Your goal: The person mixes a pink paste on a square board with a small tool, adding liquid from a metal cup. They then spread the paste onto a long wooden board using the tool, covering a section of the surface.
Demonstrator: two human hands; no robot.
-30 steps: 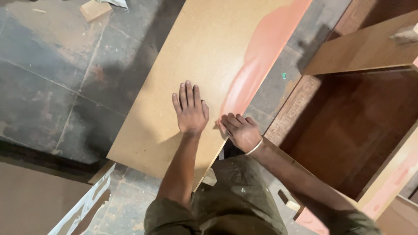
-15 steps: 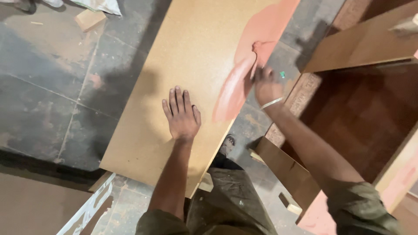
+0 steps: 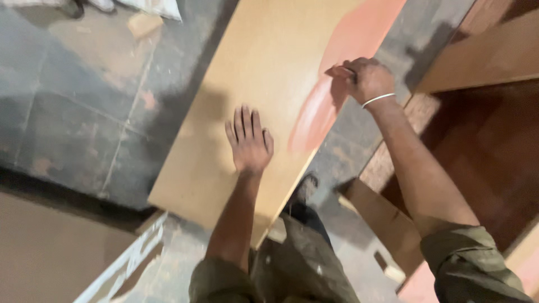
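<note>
Grey stone floor (image 3: 73,106), stained and patchy, lies under a long tan board (image 3: 247,78) that runs from 6 o'clock up toward 1 o'clock. A reddish-pink coated streak (image 3: 337,73) covers the board's right side.

Changes against the earlier views: right hand (image 3: 365,78) sat low on the board beside the left a second ago; half a second ago it was already up at the streak, and it is there now, at 1 o'clock. Left hand (image 3: 250,143) has stayed flat on the board, near centre.

Grip: left hand fingers spread, palm pressed down on the bare tan surface. Right hand fingers curled together over the streak's edge; something small may be pinched under them, cannot tell what. A pale bangle (image 3: 377,100) circles that wrist.

Around: dark brown open cabinet (image 3: 483,146) at 3 o'clock, its own tan panel (image 3: 483,62) above it. Small wood offcut (image 3: 143,23) on the floor at 11 o'clock. Pale sheet (image 3: 50,252) at 7 o'clock.

Hidden: the person's olive trousers (image 3: 297,264) cover the board's near corner; board's far end cut off by the frame top. Whole view motion-blurred.
</note>
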